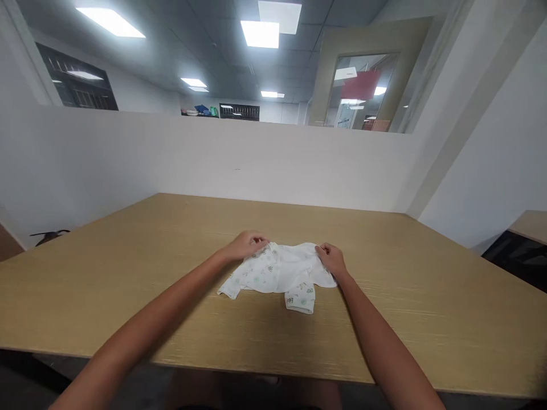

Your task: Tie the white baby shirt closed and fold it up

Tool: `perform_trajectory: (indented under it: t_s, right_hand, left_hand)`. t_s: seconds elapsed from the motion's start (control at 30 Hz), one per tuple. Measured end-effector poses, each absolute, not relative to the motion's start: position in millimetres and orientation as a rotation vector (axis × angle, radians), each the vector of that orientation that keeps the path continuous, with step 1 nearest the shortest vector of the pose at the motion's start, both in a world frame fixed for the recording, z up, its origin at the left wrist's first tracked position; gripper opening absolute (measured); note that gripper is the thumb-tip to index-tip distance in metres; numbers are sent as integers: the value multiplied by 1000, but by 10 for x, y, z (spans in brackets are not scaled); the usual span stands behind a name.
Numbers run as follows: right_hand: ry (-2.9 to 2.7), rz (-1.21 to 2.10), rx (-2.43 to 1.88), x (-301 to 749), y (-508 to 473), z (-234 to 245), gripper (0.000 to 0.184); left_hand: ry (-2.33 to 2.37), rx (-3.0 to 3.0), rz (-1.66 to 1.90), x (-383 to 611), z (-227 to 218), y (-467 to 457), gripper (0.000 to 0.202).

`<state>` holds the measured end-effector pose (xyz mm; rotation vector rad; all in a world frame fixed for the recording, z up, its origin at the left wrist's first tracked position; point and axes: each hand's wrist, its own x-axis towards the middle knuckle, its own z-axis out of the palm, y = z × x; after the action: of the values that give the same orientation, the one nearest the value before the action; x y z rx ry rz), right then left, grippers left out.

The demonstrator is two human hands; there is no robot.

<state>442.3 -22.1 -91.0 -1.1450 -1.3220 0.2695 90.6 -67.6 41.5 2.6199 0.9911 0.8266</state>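
A small white baby garment (280, 273) with a faint green print lies crumpled on the wooden table (128, 273), its sleeves pointing toward me. My left hand (248, 245) is closed on the garment's far left edge, fingers pinching the cloth. My right hand (331, 259) is closed on its far right edge in the same way. Both forearms reach out from the near edge of the table.
White partition walls (213, 159) rise right behind the table and along its left and right sides. A second wooden surface (530, 225) stands at the right. A dark object (49, 234) pokes out at the far left edge.
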Motion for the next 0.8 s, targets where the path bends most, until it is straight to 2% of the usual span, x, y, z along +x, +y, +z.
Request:
perform_trajectory:
  t_s: [0.07, 0.23, 0.43, 0.6, 0.7, 0.8]
  right_hand:
    - [-1286, 325, -1104, 4403, -235, -900, 42]
    - [-1172, 544, -949, 4306, -303, -777, 48]
    - [-1165, 765, -775, 3709, -506, -434, 60]
    - [-1767, 1077, -658, 3155, -923, -368, 64]
    - [-1874, 1084, -666, 3195, -1057, -358, 60]
    - [-1599, 964, -729, 3512, -1007, -329, 59]
  left_hand:
    - [924, 2860, 804, 730, 109, -658, 37]
    - [1080, 2981, 655, 567, -349, -636, 50]
    - [1082, 2933, 691, 575, -322, -659, 45]
    - [963, 2893, 840, 485, -281, -760, 47]
    - [978, 2846, 950, 384, -209, -828, 46]
    - [1149, 2791, 1034, 274, -134, -842, 47]
